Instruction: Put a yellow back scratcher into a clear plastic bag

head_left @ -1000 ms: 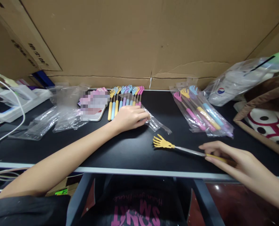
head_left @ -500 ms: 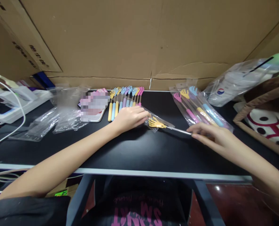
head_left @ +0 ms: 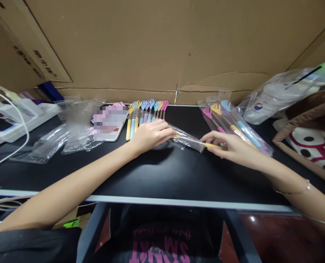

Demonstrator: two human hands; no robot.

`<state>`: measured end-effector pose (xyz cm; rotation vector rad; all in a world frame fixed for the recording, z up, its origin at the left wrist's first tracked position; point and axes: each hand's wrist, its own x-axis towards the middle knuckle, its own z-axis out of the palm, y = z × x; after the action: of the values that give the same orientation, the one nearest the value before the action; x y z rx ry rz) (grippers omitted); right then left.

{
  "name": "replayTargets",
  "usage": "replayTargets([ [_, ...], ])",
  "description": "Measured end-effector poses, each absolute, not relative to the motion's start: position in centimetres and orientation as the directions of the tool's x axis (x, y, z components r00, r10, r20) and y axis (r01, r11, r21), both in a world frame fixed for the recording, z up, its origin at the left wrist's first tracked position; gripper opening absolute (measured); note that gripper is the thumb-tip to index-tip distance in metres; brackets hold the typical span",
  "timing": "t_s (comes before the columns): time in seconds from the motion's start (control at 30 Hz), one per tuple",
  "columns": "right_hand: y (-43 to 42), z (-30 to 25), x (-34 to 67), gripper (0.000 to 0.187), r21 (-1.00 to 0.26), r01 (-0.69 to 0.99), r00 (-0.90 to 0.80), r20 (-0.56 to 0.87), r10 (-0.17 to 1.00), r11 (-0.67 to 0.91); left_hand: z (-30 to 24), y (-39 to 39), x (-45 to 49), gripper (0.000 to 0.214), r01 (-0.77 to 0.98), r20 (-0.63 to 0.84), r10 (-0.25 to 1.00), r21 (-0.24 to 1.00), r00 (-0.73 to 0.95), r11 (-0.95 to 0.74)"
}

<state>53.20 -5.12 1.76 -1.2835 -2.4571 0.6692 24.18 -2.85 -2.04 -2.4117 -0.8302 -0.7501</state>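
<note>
A broad cardboard panel is filling the back, and the black desk is stretching out below it. Over on the right a brown fabric bag is sitting beside a clear plastic bag, which is wrapping a white Pepsi cup. Far left, a white power strip is carrying plugs, and loose clear packets are lying next to it. Packaged back scratchers are resting right of centre, while a row of bare ones in yellow, blue, purple and pink is lining up behind the left hand, just beside a partly blurred phone. Now the hands: the left is lying over the near row, fingers together at the left end of a clear sleeve, and whether it is pinching or only pressing, I cannot tell! The right hand is clamping the handle of a yellow back scratcher, whose shaft is running inside the sleeve between both hands, its handle sticking out rightward. A thin bracelet is circling the right wrist.
</note>
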Motion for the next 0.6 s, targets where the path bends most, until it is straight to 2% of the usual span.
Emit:
replayTargets([
  [0.23, -3.8, 1.2, 51.6, 0.036, -0.578, 0.621, -0.581, 0.113, 0.806, 0.529, -2.0, -2.7, 24.1, 0.027, 0.641, 0.653, 0.343, -0.288, 0.675, -0.711],
  [0.4, -2.6, 0.4, 51.2, 0.042, -0.597, 0.538, -0.643, 0.166, 0.748, 0.595, -2.0, -2.5, 23.9, 0.025, 0.612, 0.651, 0.303, -0.317, 0.696, -0.725],
  [0.6, -2.4, 0.3, 51.8, 0.039, -0.581, 0.536, -0.650, 0.179, 0.739, 0.612, -0.8, -2.2, 23.2, 0.024, 0.439, 0.494, 0.213, -0.401, 0.843, -0.804],
])
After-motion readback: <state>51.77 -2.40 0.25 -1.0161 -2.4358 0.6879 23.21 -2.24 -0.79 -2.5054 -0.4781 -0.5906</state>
